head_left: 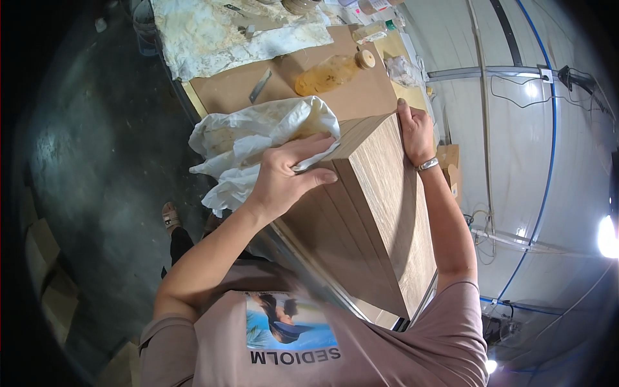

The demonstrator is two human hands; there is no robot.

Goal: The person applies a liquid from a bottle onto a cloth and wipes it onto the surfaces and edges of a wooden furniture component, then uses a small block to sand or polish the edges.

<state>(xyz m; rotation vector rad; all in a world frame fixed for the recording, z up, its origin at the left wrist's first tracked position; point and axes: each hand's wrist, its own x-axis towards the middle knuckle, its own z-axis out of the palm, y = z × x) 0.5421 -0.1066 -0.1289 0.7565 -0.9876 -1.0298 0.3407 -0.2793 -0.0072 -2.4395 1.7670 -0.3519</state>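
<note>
A large wood-grain block (393, 213), with straight lines along its side like layered panels, stands tilted in front of me; I cannot tell whether it is one piece or several stacked boards. My left hand (284, 171) grips a crumpled, stained white cloth (238, 138) at the block's near left top corner. Its thumb lies against the side, while the fingers press into the cloth. At the far right corner, my right hand (418, 132) grasps the block's edge, thumb up along the top. Its other fingers are partly hidden.
Beyond the block, a brown board-covered table (225, 90) carries an orange-tinted bottle (329, 72), a metal scraper blade (260, 86), a stained white sheet (200, 39) and a small clear bottle (373, 32). Cardboard (51, 271) lies at the left; a person's sandalled foot (171, 216) is on the floor.
</note>
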